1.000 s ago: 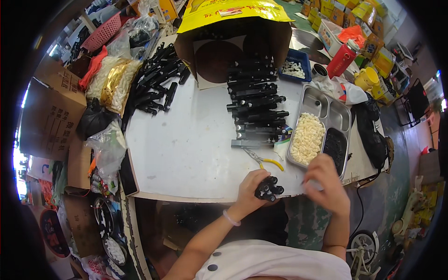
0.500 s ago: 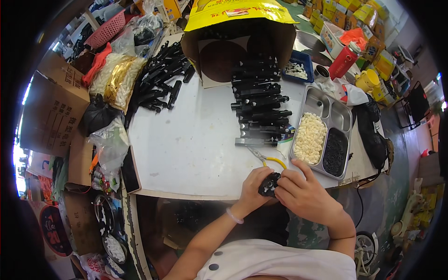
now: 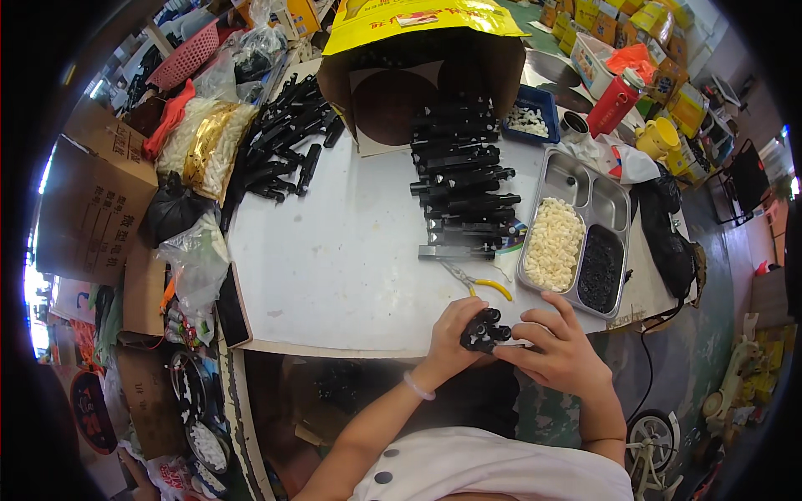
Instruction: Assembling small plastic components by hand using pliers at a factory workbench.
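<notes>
Over the table's front edge, my left hand [image 3: 452, 341] grips a black plastic part [image 3: 484, 331] with short round tubes on its upper side. Just right of it is my right hand [image 3: 558, 342], its thumb tip close against the part and its index finger stretched toward the metal tray. A small dark sliver shows between the right thumb and a bent finger; its kind cannot be made out. Beyond both hands lie yellow-handled pliers [image 3: 489, 286]. A column of black tube-like assemblies [image 3: 464, 204] runs up the white table [image 3: 326, 267].
A divided metal tray [image 3: 595, 313] holds cream pieces [image 3: 553, 250] and small black parts [image 3: 598, 267]. Farther back are a blue bin [image 3: 533, 115], a red bottle [image 3: 614, 104] and a yellow-topped carton [image 3: 422, 33]. More black assemblies [image 3: 288, 134] are heaped left, near a phone [image 3: 234, 306].
My right hand has drawn back slightly to the right from the black part, its fingers spreading. The part has turned in my left hand, so its round tubes now show.
</notes>
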Demonstrator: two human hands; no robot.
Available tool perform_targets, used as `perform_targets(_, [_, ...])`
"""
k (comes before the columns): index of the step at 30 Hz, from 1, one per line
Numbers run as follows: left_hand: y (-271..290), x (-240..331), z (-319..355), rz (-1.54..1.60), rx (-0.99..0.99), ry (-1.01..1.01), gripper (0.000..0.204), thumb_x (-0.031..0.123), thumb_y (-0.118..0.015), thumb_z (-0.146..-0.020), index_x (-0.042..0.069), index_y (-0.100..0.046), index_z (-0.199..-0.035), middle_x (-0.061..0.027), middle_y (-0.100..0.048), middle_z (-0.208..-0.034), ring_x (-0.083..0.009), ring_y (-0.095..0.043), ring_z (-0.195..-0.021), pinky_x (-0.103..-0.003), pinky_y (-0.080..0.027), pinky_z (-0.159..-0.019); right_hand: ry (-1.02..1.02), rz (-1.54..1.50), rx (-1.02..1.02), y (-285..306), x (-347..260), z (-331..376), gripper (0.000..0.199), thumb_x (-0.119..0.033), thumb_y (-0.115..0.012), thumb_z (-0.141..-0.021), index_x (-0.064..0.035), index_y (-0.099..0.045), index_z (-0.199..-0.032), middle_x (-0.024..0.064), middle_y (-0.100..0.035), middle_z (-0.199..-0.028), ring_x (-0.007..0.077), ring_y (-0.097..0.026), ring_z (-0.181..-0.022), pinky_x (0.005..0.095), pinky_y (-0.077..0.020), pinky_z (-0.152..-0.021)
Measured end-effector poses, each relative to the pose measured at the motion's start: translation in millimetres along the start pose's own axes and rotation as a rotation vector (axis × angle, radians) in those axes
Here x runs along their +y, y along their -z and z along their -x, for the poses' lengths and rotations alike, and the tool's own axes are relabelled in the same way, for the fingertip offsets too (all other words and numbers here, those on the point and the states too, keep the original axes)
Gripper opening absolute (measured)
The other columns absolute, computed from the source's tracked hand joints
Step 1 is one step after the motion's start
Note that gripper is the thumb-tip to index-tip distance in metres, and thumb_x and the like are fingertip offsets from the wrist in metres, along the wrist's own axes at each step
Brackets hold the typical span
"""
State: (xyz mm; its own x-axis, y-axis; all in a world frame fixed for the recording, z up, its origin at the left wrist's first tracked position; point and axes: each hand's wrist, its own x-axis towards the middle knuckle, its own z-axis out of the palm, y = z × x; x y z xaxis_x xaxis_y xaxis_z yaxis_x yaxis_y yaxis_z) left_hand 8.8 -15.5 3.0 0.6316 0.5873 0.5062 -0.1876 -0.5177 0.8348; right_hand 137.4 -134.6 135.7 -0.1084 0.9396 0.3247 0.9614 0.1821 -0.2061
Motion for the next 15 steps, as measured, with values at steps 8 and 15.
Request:
perform_targets(8, [-0.7, -0.8, 1.5, -0.005, 0.003, 0.020, 0.058, 0.009, -0.083, -0.065, 0.003, -0.053, -0.114, -0.0116, -0.059, -0.104, -0.0235, -0.061, -0.090, -0.031, -0.051, -0.078, 0.028, 0.069, 0.028, -5.9, 2.3, -2.4, 0.025, -0.008, -0.070, -0.072, -0.0247, -0.066, -0.092, -0.0027, -0.054, -0.095, 0.0175, -0.051, -0.101, 0.0476, -0.0378, -0.102])
perform_targets(15, [0.2, -1.3, 1.0, 0.019, -0.012, 0.024, 0.064, 0.011, -0.084, -0.060, 0.006, -0.053, -0.116, -0.0134, -0.059, -0.106, -0.0291, -0.060, -0.093, -0.036, -0.051, -0.080, 0.020, -0.007, 0.066, 0.0, 6.1, -0.8, 0.029, -0.006, -0.068, -0.073, -0.0230, -0.063, -0.095, -0.0019, -0.053, -0.101, 0.0182, -0.051, -0.105, 0.0478, -0.0357, -0.104])
